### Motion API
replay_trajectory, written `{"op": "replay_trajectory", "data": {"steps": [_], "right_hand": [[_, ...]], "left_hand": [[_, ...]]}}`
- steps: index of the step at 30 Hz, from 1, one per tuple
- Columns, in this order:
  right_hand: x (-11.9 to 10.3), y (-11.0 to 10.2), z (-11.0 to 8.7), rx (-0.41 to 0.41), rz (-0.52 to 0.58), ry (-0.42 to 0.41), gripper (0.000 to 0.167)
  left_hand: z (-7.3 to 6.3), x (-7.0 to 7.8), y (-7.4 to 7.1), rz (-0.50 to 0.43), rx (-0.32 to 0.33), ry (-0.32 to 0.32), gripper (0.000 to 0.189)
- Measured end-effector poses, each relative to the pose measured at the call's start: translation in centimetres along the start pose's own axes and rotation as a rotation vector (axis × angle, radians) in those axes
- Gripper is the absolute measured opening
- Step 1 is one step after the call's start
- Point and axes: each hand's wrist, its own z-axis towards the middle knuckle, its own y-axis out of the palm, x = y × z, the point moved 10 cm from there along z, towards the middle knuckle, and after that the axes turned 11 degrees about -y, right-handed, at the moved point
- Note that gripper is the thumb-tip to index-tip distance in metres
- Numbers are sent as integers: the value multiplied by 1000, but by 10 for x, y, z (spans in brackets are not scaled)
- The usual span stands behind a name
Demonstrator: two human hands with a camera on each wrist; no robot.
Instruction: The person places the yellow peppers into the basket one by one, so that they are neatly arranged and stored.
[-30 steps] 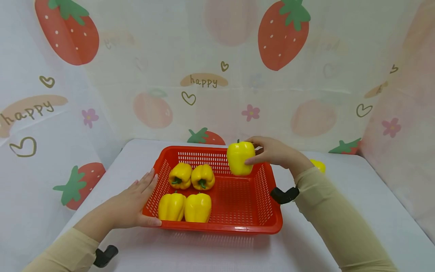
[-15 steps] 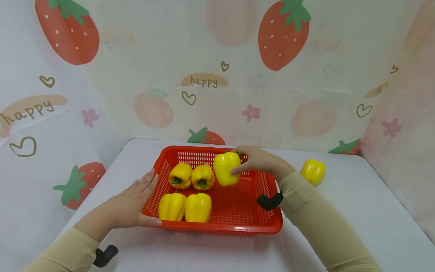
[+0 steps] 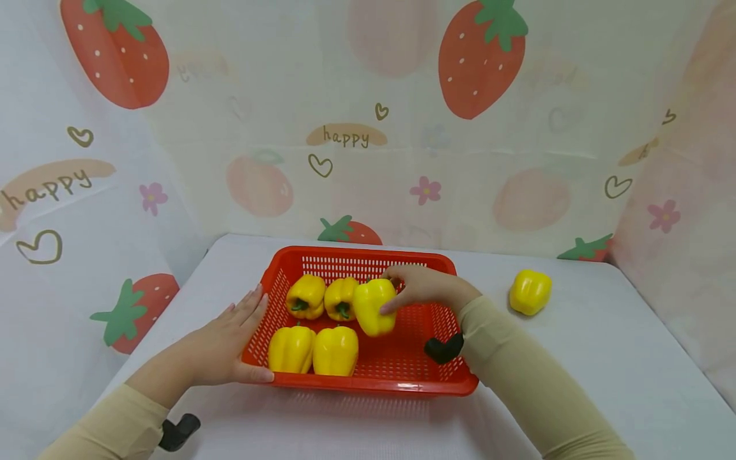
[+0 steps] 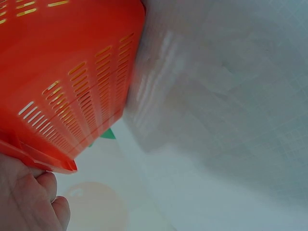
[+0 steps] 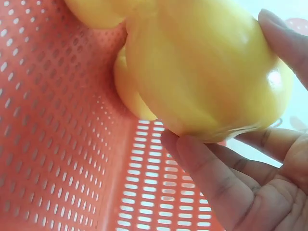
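My right hand [image 3: 422,285] holds a yellow bell pepper [image 3: 372,310] between thumb and fingers, inside the red basket [image 3: 397,385]. The right wrist view shows the fingers [image 5: 221,183] spread against the pepper's surface [image 5: 202,72]. Left of it, several more yellow bell peppers lie in the basket: two at the back, one of them this pepper [image 3: 306,297], and two in front, such as this pepper [image 3: 335,351]. My left hand [image 3: 221,348] rests on the basket's left rim, fingers fairly straight and thumb at the front corner. In the left wrist view that hand [image 4: 31,199] touches the rim.
Another yellow bell pepper [image 3: 530,292] sits on the white table [image 3: 581,358], right of the basket. Behind the table hangs a cloth backdrop [image 3: 402,160] printed with strawberries. A black band end [image 3: 444,349] sticks out from the right wrist.
My right hand has carried its bell pepper left and down into the basket, close beside the back peppers. The pepper on the table has come fully into view. My left hand has stayed put.
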Motion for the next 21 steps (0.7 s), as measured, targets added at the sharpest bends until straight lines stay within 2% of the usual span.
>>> {"op": "replay_trajectory", "data": {"steps": [8,15,21], "right_hand": [[4,11,4,-58,-21,9,51],[8,18,7,-112,-102,16,50],[10,23,8,-138,-63,17,49]], "left_hand": [[1,0,1,-4,-3,2,125],[2,0,2,6,6,10,125],[3,-1,3,4,8,9,125]]}}
